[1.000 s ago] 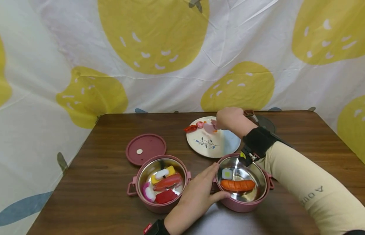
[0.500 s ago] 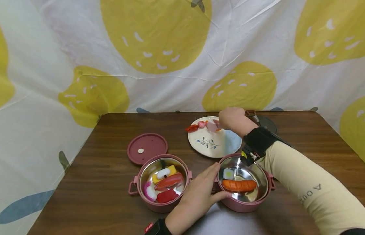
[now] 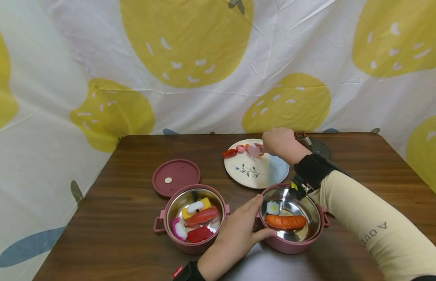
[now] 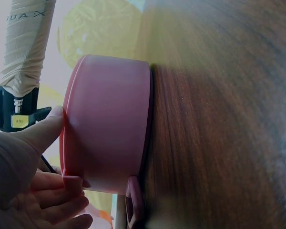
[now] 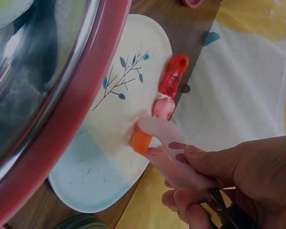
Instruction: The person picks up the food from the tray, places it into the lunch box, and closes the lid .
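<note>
My right hand (image 5: 219, 176) pinches pale pink tongs (image 5: 164, 133) over the far part of a white plate (image 3: 246, 179). Their tips straddle an orange-and-white food piece (image 5: 142, 141) lying on the plate. Next to it are a pink round piece (image 5: 163, 108) and a red piece (image 5: 174, 76) at the rim. My left hand (image 3: 235, 232) lies against the left side of the right-hand pink pot (image 3: 288, 246), thumb on its rim, loosely bent fingers beside its handle (image 4: 72, 183). A toy sausage (image 3: 285, 222) and a small white-and-green block (image 3: 273, 208) lie inside that pot.
A second pink pot (image 3: 189, 249) on the left holds several toy food pieces. Its maroon lid (image 3: 177, 175) lies behind it on the wooden table (image 3: 126, 218). Beyond my right wrist sits a dark round lid (image 3: 319, 148). A lemon-print cloth (image 3: 210, 109) hangs behind the table.
My right wrist and sleeve have shifted slightly to the right, the tongs staying around the orange-and-white piece. The left hand keeps its place at the pot. The head view has moved slightly.
</note>
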A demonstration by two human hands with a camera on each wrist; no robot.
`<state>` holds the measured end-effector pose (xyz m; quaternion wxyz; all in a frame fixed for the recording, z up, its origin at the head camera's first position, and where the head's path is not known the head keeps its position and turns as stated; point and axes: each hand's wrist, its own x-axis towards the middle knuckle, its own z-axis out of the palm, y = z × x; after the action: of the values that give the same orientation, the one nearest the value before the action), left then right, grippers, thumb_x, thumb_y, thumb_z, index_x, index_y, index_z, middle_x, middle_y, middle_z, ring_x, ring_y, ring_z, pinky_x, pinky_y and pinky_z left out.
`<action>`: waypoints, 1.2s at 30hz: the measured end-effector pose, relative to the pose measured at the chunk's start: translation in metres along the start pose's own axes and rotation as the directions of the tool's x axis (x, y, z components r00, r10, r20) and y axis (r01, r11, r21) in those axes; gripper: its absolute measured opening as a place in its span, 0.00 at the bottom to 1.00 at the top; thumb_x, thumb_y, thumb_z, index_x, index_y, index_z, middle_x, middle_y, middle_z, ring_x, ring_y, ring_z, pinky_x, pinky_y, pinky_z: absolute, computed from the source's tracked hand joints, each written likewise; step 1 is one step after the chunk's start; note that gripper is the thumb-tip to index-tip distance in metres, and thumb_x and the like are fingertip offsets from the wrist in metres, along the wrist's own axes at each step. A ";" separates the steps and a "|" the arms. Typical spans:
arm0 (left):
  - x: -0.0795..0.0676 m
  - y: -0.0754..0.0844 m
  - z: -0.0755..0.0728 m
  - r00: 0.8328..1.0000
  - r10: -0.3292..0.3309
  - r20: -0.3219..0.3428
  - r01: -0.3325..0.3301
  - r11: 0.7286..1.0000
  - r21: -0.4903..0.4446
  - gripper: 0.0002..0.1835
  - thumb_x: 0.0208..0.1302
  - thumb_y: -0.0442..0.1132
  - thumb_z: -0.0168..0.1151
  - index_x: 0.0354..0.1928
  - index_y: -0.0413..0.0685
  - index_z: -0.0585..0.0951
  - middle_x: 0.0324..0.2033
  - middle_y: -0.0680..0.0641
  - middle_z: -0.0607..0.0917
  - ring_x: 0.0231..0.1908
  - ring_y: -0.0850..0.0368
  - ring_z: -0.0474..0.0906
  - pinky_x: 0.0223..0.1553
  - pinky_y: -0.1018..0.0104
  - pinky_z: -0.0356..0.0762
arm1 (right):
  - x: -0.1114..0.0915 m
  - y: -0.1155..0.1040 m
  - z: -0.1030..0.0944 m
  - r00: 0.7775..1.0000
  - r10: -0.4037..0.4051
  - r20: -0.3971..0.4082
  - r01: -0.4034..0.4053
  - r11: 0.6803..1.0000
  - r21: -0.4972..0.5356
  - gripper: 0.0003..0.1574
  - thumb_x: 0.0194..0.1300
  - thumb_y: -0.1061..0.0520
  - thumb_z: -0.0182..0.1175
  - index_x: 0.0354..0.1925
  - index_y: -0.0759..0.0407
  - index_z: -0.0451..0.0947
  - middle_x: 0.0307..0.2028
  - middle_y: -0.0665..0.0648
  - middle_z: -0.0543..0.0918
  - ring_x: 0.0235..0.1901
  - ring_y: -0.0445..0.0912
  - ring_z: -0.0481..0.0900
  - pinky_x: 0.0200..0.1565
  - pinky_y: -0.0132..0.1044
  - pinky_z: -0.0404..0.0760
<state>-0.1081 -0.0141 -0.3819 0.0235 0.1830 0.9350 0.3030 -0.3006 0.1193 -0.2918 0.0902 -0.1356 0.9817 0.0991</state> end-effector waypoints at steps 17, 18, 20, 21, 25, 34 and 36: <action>-0.001 0.000 0.000 1.000 0.008 -0.009 -0.008 1.000 0.012 0.43 0.60 0.58 0.68 0.73 0.47 0.66 0.72 0.46 0.70 0.70 0.52 0.69 0.68 0.52 0.71 | -0.026 0.031 -0.016 0.998 -0.060 0.002 0.059 0.985 0.161 0.26 0.71 0.42 0.58 0.21 0.53 0.80 0.20 0.52 0.79 0.18 0.45 0.77 0.22 0.36 0.69; -0.001 0.000 0.000 1.000 0.010 -0.008 -0.010 1.000 0.012 0.43 0.60 0.58 0.68 0.73 0.47 0.66 0.72 0.46 0.70 0.70 0.52 0.69 0.68 0.52 0.71 | -0.030 0.035 -0.017 0.997 -0.080 -0.002 0.080 0.983 0.166 0.27 0.71 0.42 0.58 0.19 0.53 0.79 0.16 0.51 0.77 0.16 0.44 0.75 0.21 0.35 0.67; -0.001 0.000 0.000 1.000 0.012 -0.009 -0.012 1.000 0.013 0.43 0.61 0.58 0.68 0.73 0.47 0.66 0.72 0.46 0.70 0.70 0.52 0.69 0.68 0.52 0.71 | -0.038 0.041 -0.020 0.994 -0.112 -0.001 0.110 0.978 0.177 0.27 0.72 0.43 0.57 0.18 0.53 0.79 0.12 0.50 0.73 0.16 0.44 0.72 0.22 0.35 0.66; -0.001 0.000 0.000 1.000 0.014 -0.010 -0.014 1.000 0.012 0.43 0.61 0.58 0.68 0.73 0.47 0.66 0.72 0.46 0.70 0.70 0.52 0.69 0.68 0.52 0.71 | -0.042 0.044 -0.022 0.992 -0.124 -0.002 0.123 0.976 0.180 0.27 0.73 0.43 0.56 0.19 0.53 0.79 0.12 0.49 0.72 0.16 0.44 0.71 0.23 0.35 0.66; -0.001 -0.001 0.000 1.000 0.012 -0.014 -0.012 1.000 0.005 0.43 0.61 0.58 0.68 0.73 0.47 0.66 0.72 0.46 0.70 0.70 0.52 0.69 0.68 0.51 0.71 | -0.057 0.057 -0.029 0.984 -0.178 -0.020 0.179 0.965 0.190 0.23 0.74 0.44 0.56 0.24 0.51 0.82 0.12 0.50 0.73 0.17 0.44 0.71 0.27 0.36 0.67; -0.002 -0.002 -0.001 1.000 0.014 -0.013 -0.014 1.000 0.007 0.43 0.61 0.58 0.68 0.73 0.46 0.66 0.72 0.46 0.69 0.70 0.51 0.69 0.68 0.51 0.71 | -0.091 0.074 -0.029 0.965 -0.258 -0.041 0.260 0.939 0.227 0.13 0.72 0.52 0.58 0.33 0.51 0.86 0.12 0.48 0.73 0.15 0.41 0.70 0.24 0.34 0.67; -0.002 -0.002 -0.001 1.000 0.014 -0.012 -0.013 1.000 0.007 0.43 0.61 0.58 0.68 0.73 0.46 0.66 0.72 0.46 0.69 0.70 0.51 0.69 0.68 0.51 0.71 | -0.100 0.076 -0.027 0.968 -0.247 -0.050 0.252 0.938 0.240 0.12 0.72 0.50 0.59 0.34 0.51 0.86 0.14 0.48 0.72 0.17 0.41 0.69 0.25 0.34 0.66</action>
<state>-0.1072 -0.0170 -0.3827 0.0150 0.1875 0.9349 0.3010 -0.2313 0.2098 -0.2326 0.1089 -0.2477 0.9620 -0.0359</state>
